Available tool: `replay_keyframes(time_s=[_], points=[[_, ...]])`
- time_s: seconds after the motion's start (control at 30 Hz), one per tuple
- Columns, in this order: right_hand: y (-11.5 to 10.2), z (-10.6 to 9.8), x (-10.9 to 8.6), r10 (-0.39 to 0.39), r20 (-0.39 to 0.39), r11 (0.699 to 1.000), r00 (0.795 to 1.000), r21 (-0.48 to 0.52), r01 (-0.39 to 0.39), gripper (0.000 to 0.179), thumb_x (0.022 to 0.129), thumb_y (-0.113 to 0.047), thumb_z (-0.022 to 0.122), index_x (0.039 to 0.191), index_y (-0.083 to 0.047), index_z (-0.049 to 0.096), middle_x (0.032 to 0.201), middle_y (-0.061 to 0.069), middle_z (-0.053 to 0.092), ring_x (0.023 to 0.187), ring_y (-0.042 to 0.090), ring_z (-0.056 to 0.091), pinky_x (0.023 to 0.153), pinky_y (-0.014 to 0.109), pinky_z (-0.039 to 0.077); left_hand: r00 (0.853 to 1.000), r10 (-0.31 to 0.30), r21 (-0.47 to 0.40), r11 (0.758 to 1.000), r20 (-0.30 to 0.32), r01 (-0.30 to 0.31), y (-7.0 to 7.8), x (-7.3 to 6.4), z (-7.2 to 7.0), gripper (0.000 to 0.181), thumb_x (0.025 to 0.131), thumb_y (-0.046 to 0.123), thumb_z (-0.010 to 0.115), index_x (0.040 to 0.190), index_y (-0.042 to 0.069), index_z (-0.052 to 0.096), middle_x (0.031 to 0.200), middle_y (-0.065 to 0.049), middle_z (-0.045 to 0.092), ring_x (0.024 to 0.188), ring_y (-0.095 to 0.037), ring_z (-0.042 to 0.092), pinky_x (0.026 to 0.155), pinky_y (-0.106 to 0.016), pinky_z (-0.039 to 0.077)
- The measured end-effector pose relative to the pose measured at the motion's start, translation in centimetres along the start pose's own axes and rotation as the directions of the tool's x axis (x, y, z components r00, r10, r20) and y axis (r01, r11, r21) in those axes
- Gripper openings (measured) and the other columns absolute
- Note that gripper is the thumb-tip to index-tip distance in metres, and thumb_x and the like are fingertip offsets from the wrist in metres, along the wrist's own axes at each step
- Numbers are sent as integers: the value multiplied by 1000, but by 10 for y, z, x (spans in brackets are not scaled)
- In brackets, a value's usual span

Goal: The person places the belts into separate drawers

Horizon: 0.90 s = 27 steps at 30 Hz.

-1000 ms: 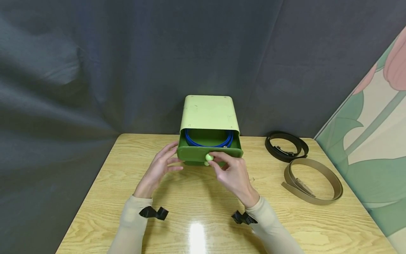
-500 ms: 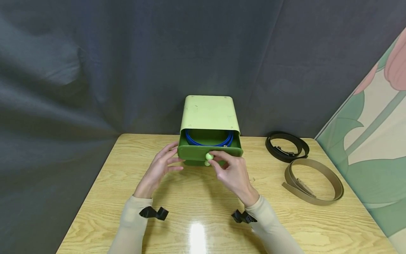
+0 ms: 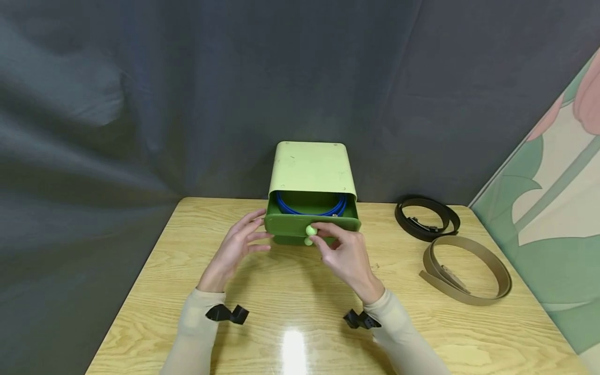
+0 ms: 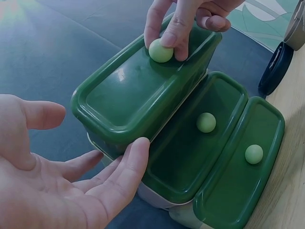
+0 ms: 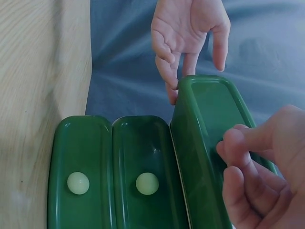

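Note:
A small pale-green cabinet (image 3: 311,166) with dark green drawers stands at the table's back. Its top drawer (image 3: 287,225) is pulled partway out. Thumb and fingers of my right hand (image 3: 347,258) pinch the round light-green knob (image 4: 161,50) on that drawer. Inside lies a coiled, thin blue band (image 3: 287,209) with a small metallic piece; its kind is unclear. Beside the drawer's left corner, my left hand (image 3: 234,247) has its fingers spread, fingertips at the corner; I cannot tell whether they touch it. The middle drawer (image 4: 186,148) and bottom drawer (image 4: 224,198) are closed.
A coiled black belt (image 3: 404,221) lies on the wooden table (image 3: 290,291) at the back right. In front of it is a coiled tan belt (image 3: 503,278). A dark curtain (image 3: 300,73) hangs behind, and a floral panel (image 3: 553,260) borders the right side.
The top drawer has slid very slightly inward with my right hand on its knob. My left hand stays at the corner. The head view has shifted a little.

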State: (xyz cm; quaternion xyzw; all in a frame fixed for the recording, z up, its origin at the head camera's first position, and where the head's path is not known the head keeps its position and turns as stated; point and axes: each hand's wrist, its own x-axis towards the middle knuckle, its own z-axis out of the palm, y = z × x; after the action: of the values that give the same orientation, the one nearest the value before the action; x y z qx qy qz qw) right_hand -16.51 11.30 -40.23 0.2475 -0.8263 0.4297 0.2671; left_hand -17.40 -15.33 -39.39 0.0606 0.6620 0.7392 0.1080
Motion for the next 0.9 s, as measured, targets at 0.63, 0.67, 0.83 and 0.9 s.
replay_keyframes(time_s=[0.63,0.67,0.83,0.9], points=[[3,7,-1,-37,-137,998,990,-60,29,17,87,-9,88,103,-6,82,89,11,83,44,2,53,43,14,38,1000,1,16,1000,13,-1,-2,3,2,55,115,27,43,165,7,35,165,-19,42,123,-23,68,92,-30,62],[3,8,-1,-40,-137,998,990,-60,32,17,88,-8,88,103,-5,82,89,12,83,44,2,52,43,14,38,1000,-2,20,1000,13,2,-3,3,2,55,115,27,43,165,7,34,166,-19,41,124,-24,68,92,-30,62],[4,9,-2,-41,-134,998,990,-59,33,17,89,-8,87,104,-5,81,91,13,83,44,2,51,42,15,38,1000,-5,23,1000,7,4,-3,2,3,56,115,27,43,166,7,32,168,-18,39,126,-25,68,92,-29,62],[5,9,-2,-34,-132,998,991,-56,27,16,89,-8,86,104,-5,80,91,13,83,44,2,51,42,15,37,1000,2,22,1000,2,-2,-2,2,3,58,115,28,43,167,6,31,168,-19,38,122,-21,69,91,-28,62]])
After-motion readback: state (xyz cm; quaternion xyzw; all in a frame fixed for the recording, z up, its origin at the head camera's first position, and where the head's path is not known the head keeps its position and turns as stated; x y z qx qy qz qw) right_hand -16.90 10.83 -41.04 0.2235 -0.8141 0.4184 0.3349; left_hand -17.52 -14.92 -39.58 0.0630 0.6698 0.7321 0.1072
